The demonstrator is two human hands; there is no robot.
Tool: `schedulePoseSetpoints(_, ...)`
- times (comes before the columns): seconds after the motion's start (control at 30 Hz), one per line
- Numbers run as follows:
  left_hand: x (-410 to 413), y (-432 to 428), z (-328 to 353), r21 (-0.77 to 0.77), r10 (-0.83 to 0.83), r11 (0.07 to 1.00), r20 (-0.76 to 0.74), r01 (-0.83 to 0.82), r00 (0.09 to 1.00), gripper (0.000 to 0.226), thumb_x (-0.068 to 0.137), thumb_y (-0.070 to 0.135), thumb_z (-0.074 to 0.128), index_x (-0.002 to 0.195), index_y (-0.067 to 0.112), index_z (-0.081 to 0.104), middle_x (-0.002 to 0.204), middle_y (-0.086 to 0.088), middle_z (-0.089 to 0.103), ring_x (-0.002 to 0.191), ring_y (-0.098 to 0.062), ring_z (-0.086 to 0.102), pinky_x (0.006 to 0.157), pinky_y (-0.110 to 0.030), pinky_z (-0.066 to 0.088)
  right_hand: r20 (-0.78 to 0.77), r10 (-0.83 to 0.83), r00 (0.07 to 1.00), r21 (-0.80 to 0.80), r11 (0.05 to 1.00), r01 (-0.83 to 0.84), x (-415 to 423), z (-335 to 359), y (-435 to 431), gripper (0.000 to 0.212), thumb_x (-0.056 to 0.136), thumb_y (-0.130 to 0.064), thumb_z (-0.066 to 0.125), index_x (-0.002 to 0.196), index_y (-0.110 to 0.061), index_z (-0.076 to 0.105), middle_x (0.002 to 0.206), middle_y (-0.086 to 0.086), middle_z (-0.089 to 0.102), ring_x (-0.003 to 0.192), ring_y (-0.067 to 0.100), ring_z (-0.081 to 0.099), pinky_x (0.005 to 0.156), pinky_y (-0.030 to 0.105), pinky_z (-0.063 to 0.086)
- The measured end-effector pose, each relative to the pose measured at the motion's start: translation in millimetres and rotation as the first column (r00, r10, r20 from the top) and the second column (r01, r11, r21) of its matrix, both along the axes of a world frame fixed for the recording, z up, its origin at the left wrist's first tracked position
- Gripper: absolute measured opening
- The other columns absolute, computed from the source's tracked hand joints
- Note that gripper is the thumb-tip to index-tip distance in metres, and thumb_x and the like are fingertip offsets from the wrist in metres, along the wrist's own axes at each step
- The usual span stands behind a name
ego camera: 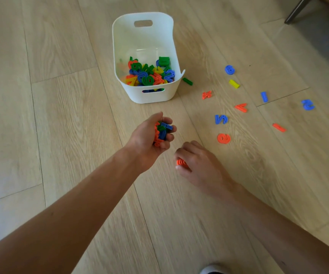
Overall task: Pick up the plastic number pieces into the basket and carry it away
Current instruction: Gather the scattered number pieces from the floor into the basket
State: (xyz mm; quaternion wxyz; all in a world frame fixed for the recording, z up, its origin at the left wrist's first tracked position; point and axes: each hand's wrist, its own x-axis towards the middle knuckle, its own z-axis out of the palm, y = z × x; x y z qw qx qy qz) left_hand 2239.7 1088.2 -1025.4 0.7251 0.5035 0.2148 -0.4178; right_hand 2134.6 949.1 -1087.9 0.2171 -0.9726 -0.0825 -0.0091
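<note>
Left of centre, bare wooden floor [41,115] and nothing to collect. At upper centre sat the white basket [139,42], already part-filled with coloured number pieces [149,74], a green bar piece [187,81] lying just outside its right corner. Below it, mid-frame, the left hand [149,135] was clenched round a fistful of orange, blue and green pieces [162,132], held near the basket's front wall. Just right of that, the right hand [197,165] was pressed low to the floor, fingers curled over an orange piece [180,162]. Further right, the stragglers were scattered well apart: an orange 9 [224,138], a blue 2 [221,119], an orange symbol [207,94], an orange 7 [241,107], a blue 6 [229,69], a yellow bar [234,83], a blue bar [264,96], an orange bar [278,127], and another blue 2 [308,104] at far right. Gathering looked well along but unfinished. The next move probably called for emptying the full left hand over the basket, then sweeping right.
</note>
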Motion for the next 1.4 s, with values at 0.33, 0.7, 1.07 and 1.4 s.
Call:
schedulePoseSetpoints(0.33,67.7,-13.8,70.1,-0.066,0.184,0.982,0.13,-0.177,0.974,0.038,0.102,0.029,0.044,0.073,0.009,0.056,0.067,-0.011,0.063,0.06,-0.018,0.054,0.043,-0.016,0.039,0.052,-0.37,0.928,0.741,0.637,0.213,114.0,107.8,-17.5,0.005,0.086,-0.013,0.069,0.087,-0.008,0.072,0.075,-0.006,0.069,0.068,0.003,0.059,0.068,0.015,0.045)
schedulePoseSetpoints(0.7,160.4,-42.2,109.7,0.413,0.057,0.886,0.356,-0.212,0.933,0.027,0.098,0.029,0.037,0.1,0.005,0.049,0.104,-0.016,0.056,0.102,-0.033,0.061,0.081,-0.04,0.053,-0.246,-0.327,0.912,0.742,0.542,0.395,240.7,109.6,-32.0,0.018,0.081,-0.011,0.057,0.079,-0.023,0.07,0.08,-0.003,0.074,0.085,0.02,0.073,0.076,0.032,0.053)
schedulePoseSetpoints(1.07,160.4,-70.6,130.4,0.605,-0.215,0.783,0.479,-0.142,0.851,0.049,0.1,0.046,0.037,0.114,0.005,0.058,0.103,-0.011,0.056,0.09,-0.026,0.055,0.088,-0.04,0.054,-0.288,-0.281,0.916,0.829,0.406,0.385,214.4,102.6,-45.2,0.014,0.075,-0.013,0.071,0.078,-0.027,0.073,0.093,-0.002,0.075,0.09,0.015,0.07,0.089,0.043,0.057)
schedulePoseSetpoints(1.4,120.8,-117.1,116.7,0.46,-0.412,0.88,0.61,0.122,0.677,0.019,0.097,0.026,0.055,0.094,0.008,0.063,0.093,-0.011,0.058,0.088,-0.022,0.054,0.083,-0.034,0.045,-0.321,-0.421,0.849,0.831,0.305,0.466,189.8,101.8,-148.5,0.012,0.063,-0.013,0.066,0.068,-0.022,0.071,0.075,0.004,0.069,0.075,0.025,0.065,0.059,0.029,0.046)
